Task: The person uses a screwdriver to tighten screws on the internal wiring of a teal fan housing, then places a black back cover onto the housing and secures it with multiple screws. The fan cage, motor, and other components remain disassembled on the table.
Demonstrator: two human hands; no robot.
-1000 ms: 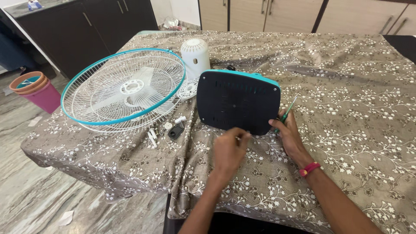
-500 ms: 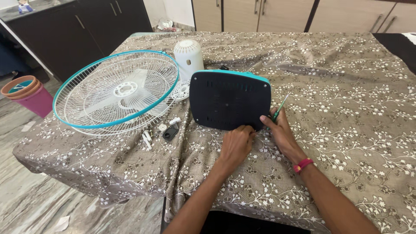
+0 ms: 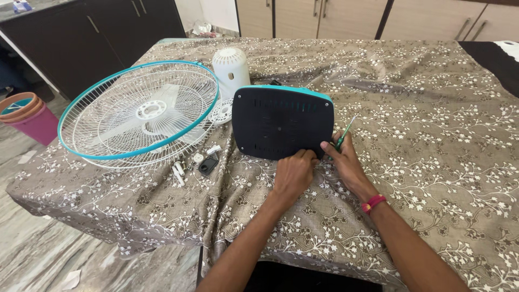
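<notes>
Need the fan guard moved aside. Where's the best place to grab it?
Judging by its pose, take the fan guard by its teal rim at the near left edge, from the table's left side. The rim there is bare, while the far right side crowds the white motor cover and dark base.

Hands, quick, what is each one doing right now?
Left hand: fingertips on the lower edge of the dark fan base; a closed grip cannot be told.
Right hand: closed on a green screwdriver, thumb against the base.
</notes>
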